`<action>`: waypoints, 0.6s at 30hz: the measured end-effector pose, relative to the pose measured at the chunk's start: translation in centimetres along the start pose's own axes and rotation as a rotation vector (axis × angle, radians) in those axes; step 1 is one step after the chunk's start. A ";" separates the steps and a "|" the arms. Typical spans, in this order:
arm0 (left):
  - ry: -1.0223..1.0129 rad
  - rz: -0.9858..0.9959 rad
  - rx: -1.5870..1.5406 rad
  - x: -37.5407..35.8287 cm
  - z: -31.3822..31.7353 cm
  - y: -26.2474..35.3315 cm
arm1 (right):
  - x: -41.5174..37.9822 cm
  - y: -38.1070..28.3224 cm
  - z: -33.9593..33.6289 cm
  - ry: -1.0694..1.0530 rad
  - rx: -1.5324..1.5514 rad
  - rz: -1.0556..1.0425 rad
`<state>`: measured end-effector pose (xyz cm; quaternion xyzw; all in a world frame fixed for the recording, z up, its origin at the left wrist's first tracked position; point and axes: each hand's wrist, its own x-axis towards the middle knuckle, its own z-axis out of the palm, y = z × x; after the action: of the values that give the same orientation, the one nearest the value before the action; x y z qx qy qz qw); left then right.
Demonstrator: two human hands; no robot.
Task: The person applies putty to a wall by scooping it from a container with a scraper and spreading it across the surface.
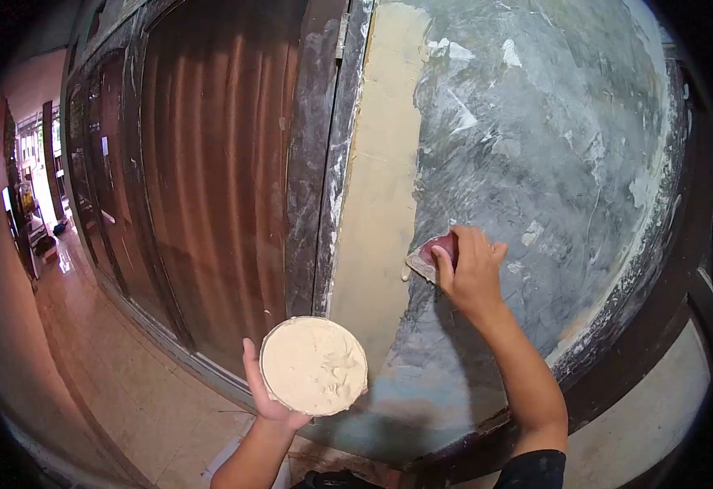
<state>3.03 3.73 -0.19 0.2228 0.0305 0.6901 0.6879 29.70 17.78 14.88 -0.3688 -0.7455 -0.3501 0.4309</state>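
Note:
My left hand (267, 389) supports a round tub of cream-coloured putty (314, 365) from below and the side, thumb up along its rim. The putty's surface is smooth on the left and rough on the right. In my right hand (475, 273) is a dark red putty scraper (435, 254), its edge smeared with putty. The scraper is at the grey wall (528, 163), by the right edge of a cream putty strip (385, 155). A small blob of putty hangs at the scraper's lower left corner.
Left of the strip stands a dark wooden frame (312, 147) with a glazed panel and a brown curtain (218, 155) behind it. Dark wooden trim (617, 359) borders the wall on the right. A tiled floor (120, 350) runs along the left to a bright opening.

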 end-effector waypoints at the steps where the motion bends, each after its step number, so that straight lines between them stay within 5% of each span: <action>1: -0.023 -0.004 -0.012 -0.1 0.0 0.2 | 0.0 -0.1 -0.1 0.004 0.028 -0.001; 6: 0.029 0.023 0.008 -0.3 -0.9 0.9 | -0.5 0.0 0.7 -0.104 -0.060 -0.123; 10: -0.049 -0.008 0.032 -0.6 -0.2 1.5 | 1.9 1.2 0.2 0.136 -0.063 -0.104; 18: -0.034 -0.001 0.064 -0.6 -1.3 1.9 | -0.4 0.9 1.0 -0.049 -0.086 -0.204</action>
<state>0.77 3.43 -0.87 0.2564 0.0410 0.6845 0.6812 30.25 18.91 14.32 -0.3174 -0.7739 -0.4147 0.3583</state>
